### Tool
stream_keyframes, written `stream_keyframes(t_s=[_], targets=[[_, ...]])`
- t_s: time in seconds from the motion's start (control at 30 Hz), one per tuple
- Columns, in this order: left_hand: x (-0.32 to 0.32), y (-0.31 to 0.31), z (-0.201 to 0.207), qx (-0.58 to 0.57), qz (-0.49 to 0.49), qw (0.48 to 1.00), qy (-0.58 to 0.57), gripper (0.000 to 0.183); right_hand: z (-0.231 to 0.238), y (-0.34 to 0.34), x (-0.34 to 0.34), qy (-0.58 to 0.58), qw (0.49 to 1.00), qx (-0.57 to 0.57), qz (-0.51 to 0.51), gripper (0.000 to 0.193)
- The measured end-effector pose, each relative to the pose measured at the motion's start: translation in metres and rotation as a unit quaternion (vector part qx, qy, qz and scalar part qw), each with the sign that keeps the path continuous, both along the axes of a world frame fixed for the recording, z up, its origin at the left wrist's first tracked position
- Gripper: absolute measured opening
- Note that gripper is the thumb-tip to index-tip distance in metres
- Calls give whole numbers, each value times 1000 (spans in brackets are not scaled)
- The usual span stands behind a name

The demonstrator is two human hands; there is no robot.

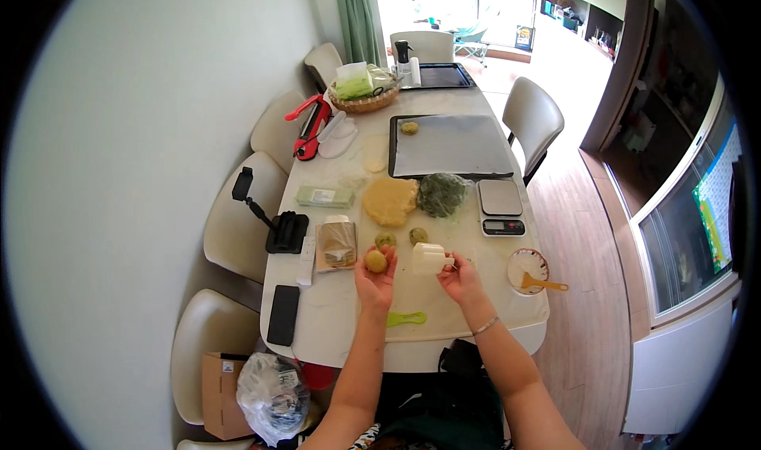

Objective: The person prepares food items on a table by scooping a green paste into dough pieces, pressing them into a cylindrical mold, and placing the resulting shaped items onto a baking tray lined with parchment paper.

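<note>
A round yellowish dough ball rests in the cupped fingers of my left hand. My right hand grips a cream-white cylindrical mould by its narrow end, the wide end turned toward the left hand. The two hands are apart, raised over a pale mat. Just beyond them lie two more balls, one greenish yellow and one mottled with dark green. Farther off sit a flattened yellow dough lump and a dark green mass under clear plastic film.
A lined baking tray holds one shaped piece. To the right are a kitchen scale and a bowl with an orange-handled brush. A green tool lies near me; a phone and phone stand are left.
</note>
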State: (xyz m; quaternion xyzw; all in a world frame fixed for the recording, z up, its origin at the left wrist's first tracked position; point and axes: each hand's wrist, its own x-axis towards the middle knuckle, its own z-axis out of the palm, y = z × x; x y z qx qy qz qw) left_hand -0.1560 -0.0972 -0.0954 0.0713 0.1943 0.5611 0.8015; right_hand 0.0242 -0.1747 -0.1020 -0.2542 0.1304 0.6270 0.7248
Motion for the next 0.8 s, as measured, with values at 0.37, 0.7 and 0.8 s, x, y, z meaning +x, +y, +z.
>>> stream_keyframes(t_s=[0.37, 0.7, 0.8], targets=[[45, -24, 17, -91, -83, 968, -220, 44, -6, -17, 21, 61, 995, 72, 15, 17], [58, -43, 45, -67, -73, 982, -160, 43, 7, -33, 19, 62, 994, 91, -9, 16], [57, -50, 52, -24, -84, 982, -168, 40, 15, -40, 18, 55, 992, 109, -14, 16]])
